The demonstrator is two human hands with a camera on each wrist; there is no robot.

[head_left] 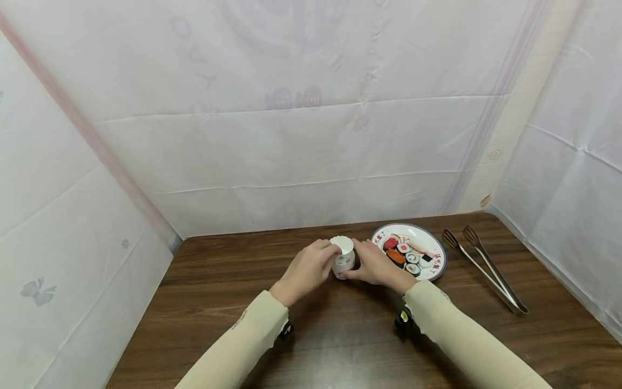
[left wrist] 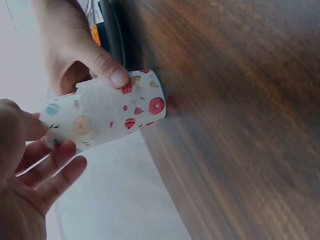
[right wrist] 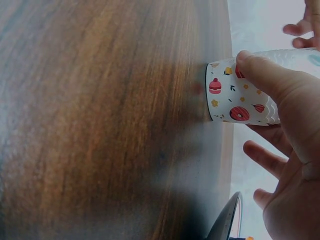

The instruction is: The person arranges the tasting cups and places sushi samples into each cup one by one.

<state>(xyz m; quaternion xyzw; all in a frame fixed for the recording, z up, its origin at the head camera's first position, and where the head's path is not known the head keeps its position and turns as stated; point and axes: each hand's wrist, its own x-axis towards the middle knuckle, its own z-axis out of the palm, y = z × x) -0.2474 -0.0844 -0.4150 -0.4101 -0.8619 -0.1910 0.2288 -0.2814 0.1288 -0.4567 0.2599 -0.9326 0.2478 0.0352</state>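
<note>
Two white paper baking cups with scalloped rims stand nested in the middle of the table, the upper one [head_left: 342, 245] rising out of the lower one [head_left: 344, 267]. Red and yellow pastry prints cover the lower cup in the right wrist view. My left hand [head_left: 309, 267] pinches the upper cup near its rim, its other fingers spread in the left wrist view. With thumb and fingers on opposite sides, my right hand [head_left: 379, 263] grips the lower cup, its thumb [right wrist: 260, 72] close to the base. The lower cup's base is at the tabletop.
A round plate [head_left: 440, 254] with printed lettering and sushi pieces on it lies just behind my right hand. Metal tongs [head_left: 491, 275] lie spread farther right on the brown wooden table [head_left: 218, 281]. White patterned sheets [head_left: 291, 146] hang around the back and sides.
</note>
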